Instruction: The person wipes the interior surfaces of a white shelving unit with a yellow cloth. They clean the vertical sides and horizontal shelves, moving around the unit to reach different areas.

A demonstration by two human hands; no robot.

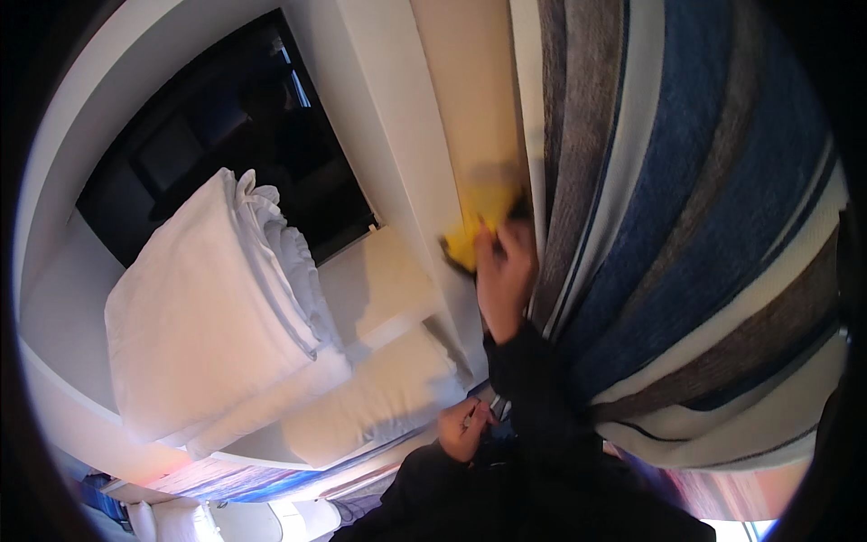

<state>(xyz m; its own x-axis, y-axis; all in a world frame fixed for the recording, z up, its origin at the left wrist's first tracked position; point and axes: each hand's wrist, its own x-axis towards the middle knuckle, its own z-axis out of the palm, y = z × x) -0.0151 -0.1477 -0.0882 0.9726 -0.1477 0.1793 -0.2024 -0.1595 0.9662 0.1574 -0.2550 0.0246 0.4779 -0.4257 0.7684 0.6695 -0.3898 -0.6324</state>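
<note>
My right hand point(506, 274) grips a yellow cloth point(474, 227) with dark edges. Motion blurs the cloth. It lies against a tan vertical panel point(474, 88), close beside the hanging striped curtain point(677, 203). Lower down, my left hand point(464, 428) is held near my body with its fingers curled. Something small and pale shows by its fingertips, but whether it is held cannot be made out. Both forearms are in dark sleeves.
Folded white bedding point(203, 325) is piled in a recess at left, in front of a black glossy screen point(237, 135). A pale pillow point(379, 400) lies beside the pile. Below the recess edge runs a colourful printed panel point(264, 477). The curtain fills the right side.
</note>
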